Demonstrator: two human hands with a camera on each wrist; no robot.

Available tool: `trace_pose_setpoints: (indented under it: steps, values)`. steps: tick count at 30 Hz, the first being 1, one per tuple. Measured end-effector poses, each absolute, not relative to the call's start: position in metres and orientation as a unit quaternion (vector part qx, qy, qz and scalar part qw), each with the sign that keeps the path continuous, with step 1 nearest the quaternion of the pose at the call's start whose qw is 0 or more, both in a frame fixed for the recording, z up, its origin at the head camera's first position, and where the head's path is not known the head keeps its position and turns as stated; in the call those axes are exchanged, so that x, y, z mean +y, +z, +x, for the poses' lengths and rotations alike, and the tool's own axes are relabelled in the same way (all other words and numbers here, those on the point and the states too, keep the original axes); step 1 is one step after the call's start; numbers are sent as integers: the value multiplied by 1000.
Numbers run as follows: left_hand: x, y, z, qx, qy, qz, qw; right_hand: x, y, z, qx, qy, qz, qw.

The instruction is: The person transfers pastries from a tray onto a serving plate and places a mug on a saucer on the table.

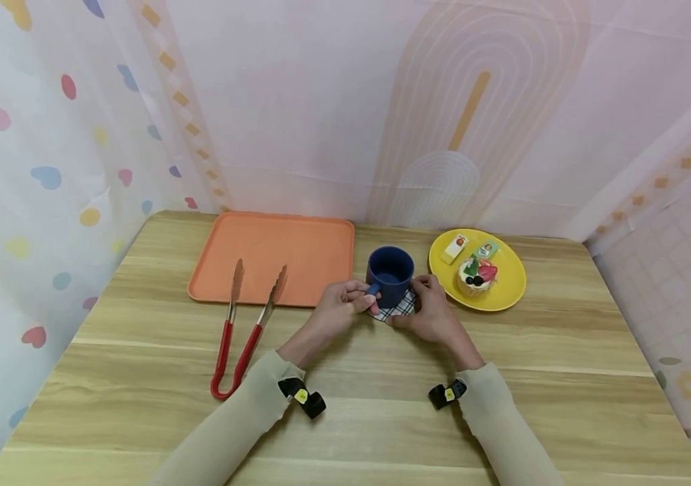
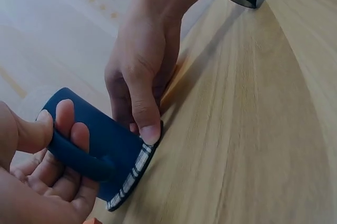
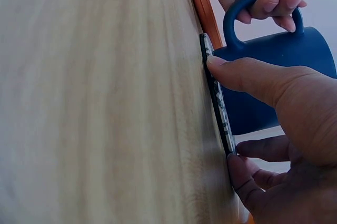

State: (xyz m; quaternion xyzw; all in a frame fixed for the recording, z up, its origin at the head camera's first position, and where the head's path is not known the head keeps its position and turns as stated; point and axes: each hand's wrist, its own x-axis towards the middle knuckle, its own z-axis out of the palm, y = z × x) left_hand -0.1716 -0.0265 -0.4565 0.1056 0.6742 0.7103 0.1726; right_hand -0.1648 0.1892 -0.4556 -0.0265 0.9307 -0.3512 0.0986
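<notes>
A dark blue mug (image 1: 390, 270) stands on a black-and-white plaid coaster (image 1: 398, 308) near the middle of the table. My left hand (image 1: 342, 302) holds the mug's handle (image 2: 79, 155), fingers curled through it and thumb on top. At the coaster's right side, my right hand (image 1: 433, 312) grips its rim. In the right wrist view the thumb (image 3: 253, 74) presses the near edge of the coaster (image 3: 218, 103), and the fingers touch its other edge. Much of the coaster's top is hidden under the mug.
An orange tray (image 1: 284, 253) lies at the back left, with red-handled tongs (image 1: 242, 351) resting partly on it. To the right is a yellow plate (image 1: 506, 283) holding a fruit-topped cupcake (image 1: 476, 275) and two small packets (image 1: 454, 248). Curtains hang behind the table.
</notes>
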Motion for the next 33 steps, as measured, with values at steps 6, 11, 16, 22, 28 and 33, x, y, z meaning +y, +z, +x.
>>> trace_pose_setpoints:
  steps: [6, 11, 16, 22, 28, 33]
  values:
    - [-29, -456, -169, 694, 692, 97, 174, 189, -457, -164, 931, -350, -27, 100]
    - [-31, -455, -168, 680, 707, 74, 179, 189, -458, -164, 932, -346, -29, 100]
    - [-36, -454, -166, 691, 701, 71, 163, 189, -456, -164, 934, -342, -32, 98]
    - [-50, -453, -166, 727, 667, 87, 138, 191, -450, -162, 936, -335, -50, 95]
    - [-66, -446, -168, 754, 635, 111, 124, 197, -442, -160, 933, -337, -77, 96]
    - [-83, -437, -169, 771, 610, 153, 101, 204, -435, -156, 935, -333, -92, 82]
